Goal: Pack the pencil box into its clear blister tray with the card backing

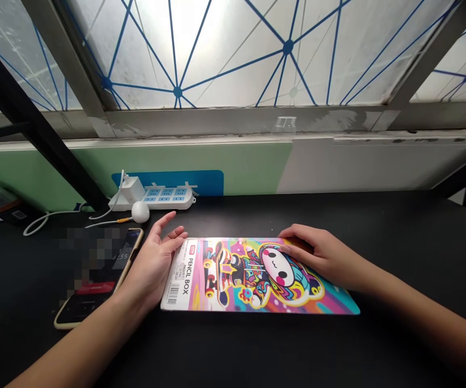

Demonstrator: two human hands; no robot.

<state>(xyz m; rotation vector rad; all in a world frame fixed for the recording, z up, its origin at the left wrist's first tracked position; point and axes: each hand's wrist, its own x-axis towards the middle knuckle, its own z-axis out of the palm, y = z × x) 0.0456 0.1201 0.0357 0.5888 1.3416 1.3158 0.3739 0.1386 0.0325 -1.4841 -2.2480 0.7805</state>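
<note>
A flat, brightly printed pencil box [252, 277] is in front of me, turned sideways, with a cartoon character on a skateboard. A white strip with "PENCIL BOX" and a barcode runs along its left end. My left hand [155, 261] rests against that end, its fingers stretched out and apart past the far left corner. Over the far right edge, my right hand [313, 250] grips the pencil box, one digit on the printed face and another along the edge. Part of the right hand's grip is hidden.
A phone [103, 285] lies beside my left forearm. Behind it stand a white power strip [168, 198] with a plugged-in adapter and a round white device [140, 212] on a cable. A dark bottle [2, 202] lies far left. A black bar [42, 116] slants down to the black table [233, 350].
</note>
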